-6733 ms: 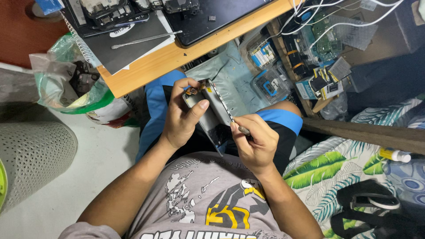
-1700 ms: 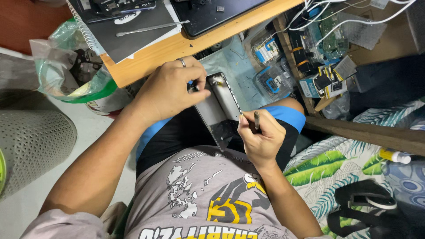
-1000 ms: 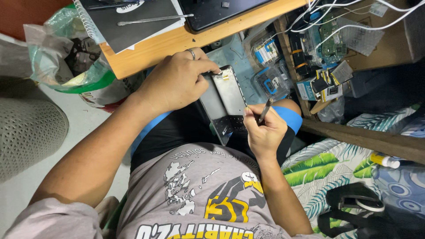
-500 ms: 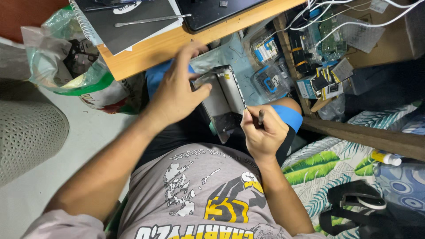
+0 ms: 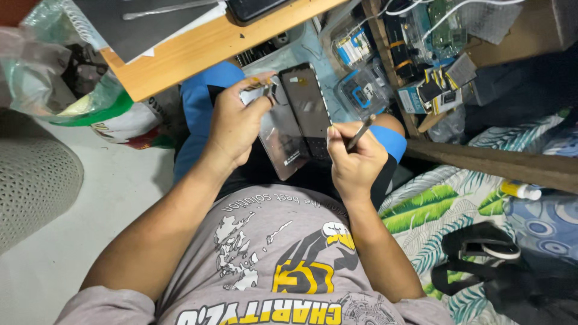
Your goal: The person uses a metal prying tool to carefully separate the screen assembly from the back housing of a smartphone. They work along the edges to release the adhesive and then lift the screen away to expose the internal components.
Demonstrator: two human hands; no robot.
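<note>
Left hand (image 5: 236, 123) has slid down to the phone's upper left edge, fingers closed on the opened black smartphone (image 5: 306, 108) and its loose grey back panel (image 5: 282, 141); phone sits over the lap. Right hand (image 5: 355, 164) stays pinched on a thin metal tool (image 5: 360, 132), tip now off the phone, so prying looks paused. Wooden desk edge (image 5: 211, 48) above, parts boxes (image 5: 361, 90) right, leaf-print bedding (image 5: 439, 207) beside.

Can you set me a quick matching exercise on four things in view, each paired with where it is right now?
Things:
1. phone panel
2. slim tool
3. metal rod
4. green plastic bag

Places:
A. lying on the wooden desk
B. held in the right hand
C. gripped at its top by the left hand
D. under the desk's left end

Pairs: 1-C, 2-B, 3-A, 4-D
</note>
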